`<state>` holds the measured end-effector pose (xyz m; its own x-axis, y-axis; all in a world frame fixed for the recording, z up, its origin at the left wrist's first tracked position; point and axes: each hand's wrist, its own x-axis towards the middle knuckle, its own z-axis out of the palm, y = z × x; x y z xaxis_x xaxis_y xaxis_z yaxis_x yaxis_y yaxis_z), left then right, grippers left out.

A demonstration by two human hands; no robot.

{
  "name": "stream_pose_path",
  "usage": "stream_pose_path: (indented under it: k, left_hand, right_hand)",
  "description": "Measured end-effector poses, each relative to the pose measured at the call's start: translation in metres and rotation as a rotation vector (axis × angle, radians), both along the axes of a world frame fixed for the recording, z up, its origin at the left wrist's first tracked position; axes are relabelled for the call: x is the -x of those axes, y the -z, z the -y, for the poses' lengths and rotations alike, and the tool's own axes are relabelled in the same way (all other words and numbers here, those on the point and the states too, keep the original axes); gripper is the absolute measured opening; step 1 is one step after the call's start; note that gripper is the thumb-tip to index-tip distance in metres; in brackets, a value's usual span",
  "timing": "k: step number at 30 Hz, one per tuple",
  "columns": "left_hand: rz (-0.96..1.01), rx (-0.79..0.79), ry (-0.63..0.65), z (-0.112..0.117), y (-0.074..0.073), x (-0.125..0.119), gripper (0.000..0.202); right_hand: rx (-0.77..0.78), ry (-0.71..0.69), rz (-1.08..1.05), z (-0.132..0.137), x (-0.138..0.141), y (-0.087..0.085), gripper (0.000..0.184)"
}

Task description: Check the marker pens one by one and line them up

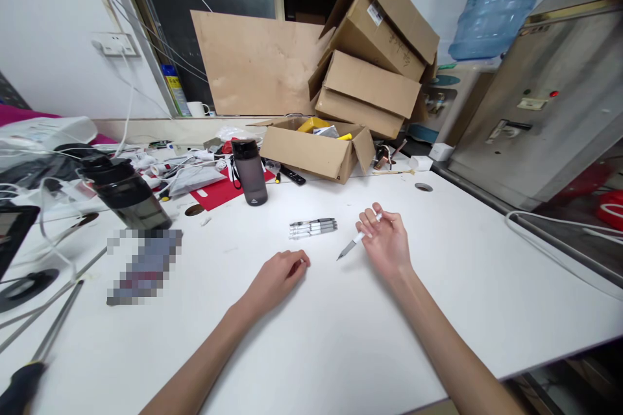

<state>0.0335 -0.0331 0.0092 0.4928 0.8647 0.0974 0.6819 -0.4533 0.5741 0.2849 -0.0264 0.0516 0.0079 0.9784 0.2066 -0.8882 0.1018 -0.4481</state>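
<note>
My right hand (387, 241) is turned palm up above the white table, its fingers closed around a white-and-grey pen (349, 248). The pen slants down to the left, with its pointed grey end free of the fingers. Resting on the table to the left, my left hand (278, 279) has loosely curled fingers, and nothing shows in them. Several similar pens (313, 228) lie side by side in a row just beyond my left hand and to the left of the held pen.
Beyond the pens stand a dark bottle (250, 172) and an open cardboard box (306, 150). A larger black-topped bottle (126, 191) and a screwdriver (56, 324) are at left. Cables and small items clutter the back left. A metal cabinet (535, 97) borders the right side.
</note>
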Motion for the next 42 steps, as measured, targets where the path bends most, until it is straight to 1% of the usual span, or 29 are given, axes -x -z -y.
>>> stream_pose_path:
  k: [10,12,15,17,19,21,22,23,27,29,33,37,39,42]
  left_hand:
    - [0.005,0.006,-0.003,0.0,0.0,0.0,0.026]
    - [0.013,0.003,-0.007,0.001,0.001,0.0,0.026]
    - [0.034,0.012,-0.01,0.001,0.001,-0.002,0.024]
    - [0.058,0.027,-0.011,0.0,0.002,-0.002,0.024]
    - [0.096,0.049,-0.001,-0.001,0.002,-0.002,0.023]
    - [0.163,0.077,0.024,-0.002,0.003,-0.002,0.023]
    - [0.209,0.091,0.036,-0.002,0.003,-0.002,0.023]
    - [0.262,0.104,0.046,-0.003,0.004,-0.003,0.024]
    - [0.475,0.172,0.06,-0.004,0.001,-0.006,0.029]
    - [0.539,0.193,0.06,-0.004,-0.002,-0.007,0.031]
    - [0.55,0.191,0.068,-0.002,-0.008,-0.008,0.022]
    - [0.529,0.195,0.067,-0.001,-0.011,-0.008,0.023]
    - [0.538,0.193,0.06,-0.003,-0.01,-0.006,0.024]
    - [0.575,0.194,0.034,-0.009,-0.009,0.0,0.024]
  right_hand:
    - [-0.002,0.061,0.098,0.001,0.002,-0.003,0.014]
    - [-0.005,0.096,0.148,0.0,0.003,-0.002,0.011]
    - [-0.036,0.181,0.31,-0.003,0.005,0.001,0.006]
    - [-0.073,0.252,0.496,-0.005,0.007,0.005,0.01]
    - [-0.11,0.298,0.731,-0.005,0.009,0.009,0.019]
    - [-0.141,0.288,0.941,-0.003,0.011,0.013,0.028]
    - [-0.159,0.268,1.019,-0.002,0.012,0.015,0.029]
    - [-0.179,0.246,1.079,-0.001,0.014,0.017,0.028]
    - [-0.311,0.179,1.303,0.005,0.02,0.022,0.014]
    - [-0.382,0.144,1.387,0.008,0.023,0.023,0.014]
    - [-0.462,0.088,1.459,0.012,0.027,0.023,0.019]
    - [-0.484,0.06,1.469,0.014,0.027,0.021,0.018]
    - [-0.471,0.062,1.476,0.014,0.026,0.018,0.016]
    - [-0.388,0.108,1.464,0.013,0.022,0.015,0.017]
